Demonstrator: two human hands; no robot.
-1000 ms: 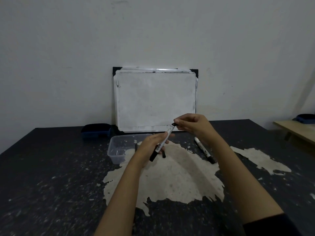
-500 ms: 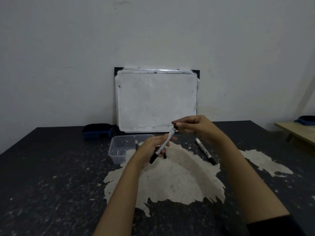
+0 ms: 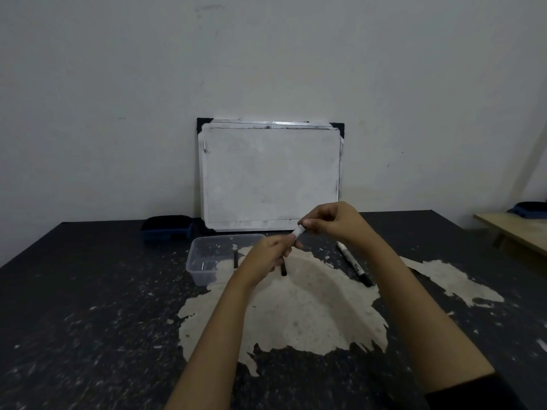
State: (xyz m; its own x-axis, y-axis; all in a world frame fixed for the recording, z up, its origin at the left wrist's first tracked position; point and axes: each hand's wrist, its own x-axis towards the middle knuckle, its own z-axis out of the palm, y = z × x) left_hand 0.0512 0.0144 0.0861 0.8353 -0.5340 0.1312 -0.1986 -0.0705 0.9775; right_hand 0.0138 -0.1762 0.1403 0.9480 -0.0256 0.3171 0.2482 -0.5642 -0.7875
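Above the table, my left hand (image 3: 266,255) grips the barrel of a white marker (image 3: 298,232) that tilts up to the right. My right hand (image 3: 331,220) pinches the marker's upper end, hiding its tip. A short black piece (image 3: 283,270) shows just below my left hand; I cannot tell if it is the marker's lower end or a loose cap. A second white-and-black marker (image 3: 353,263) lies on the table right of my hands. A blank whiteboard (image 3: 270,179) leans upright against the wall behind.
A clear plastic container (image 3: 201,261) sits left of my hands with a small black stick (image 3: 236,258) at its right side. A dark blue tray (image 3: 167,226) stands beside the whiteboard. The black tabletop (image 3: 88,321) has worn pale patches. A wooden bench (image 3: 518,235) is at far right.
My two hands have come closer together. Less of the marker shows between them, and my right fingers now cover its upper end.
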